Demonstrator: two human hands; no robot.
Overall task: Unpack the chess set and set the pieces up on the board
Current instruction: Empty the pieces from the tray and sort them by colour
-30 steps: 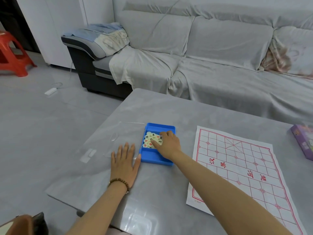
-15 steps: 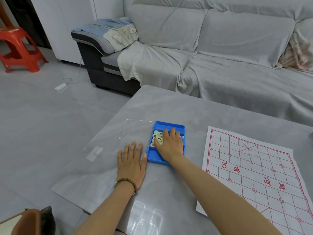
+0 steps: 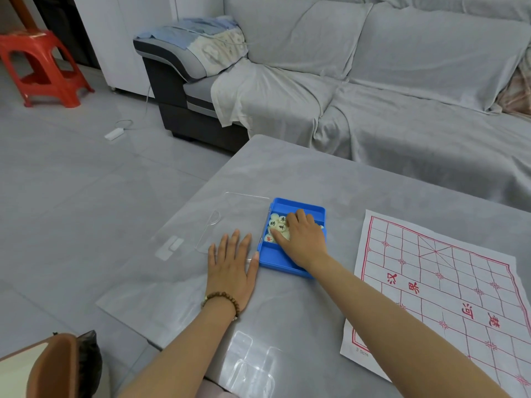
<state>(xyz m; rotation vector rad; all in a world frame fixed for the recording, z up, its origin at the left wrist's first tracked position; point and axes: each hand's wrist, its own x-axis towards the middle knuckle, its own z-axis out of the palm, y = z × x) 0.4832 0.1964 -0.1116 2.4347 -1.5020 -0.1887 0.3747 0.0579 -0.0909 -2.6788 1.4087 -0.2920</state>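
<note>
- Head view: the blue tray (image 3: 283, 264) sits on the desk (image 3: 316, 173), just left of the board (image 3: 448, 282) and not touching it.
- Lid (image 3: 230, 214): the clear lid is off and lies flat on the desk, just left of the tray. Judge the opening step as done.
- Board: the paper sheet is unfolded and lies flat. Its far corner lifts slightly. No piece stands on any part in view. The right forearm covers part of the near edge, and the sheet runs out of frame at the right.
- Pieces (image 3: 276, 224): the pale discs lie loosely heaped in the far half of the tray. Some show black marks and at least one shows red. The near half of the tray shows bare blue floor. No piece lies on the desk.
- Right hand (image 3: 304, 239): it is palm down inside the tray, on the heap, with fingers bent over the pieces and the thumb against the left side of the heap. Whether the fingers are closed on a piece cannot be told, as the hand hides them.
- Left hand (image 3: 231, 265): it lies flat on the desk with fingers straight and spread, holding nothing. The fingertips appear to rest on the lid's near corner. The thumb tip touches the tray's left wall, probably to steady it.
- Progress: unpacking is part done, with the tray opened and the board laid out. Set-up has not begun.
- Remaining: lift every piece out, sort red from black, and seat each piece on its line crossing on the board.
</note>
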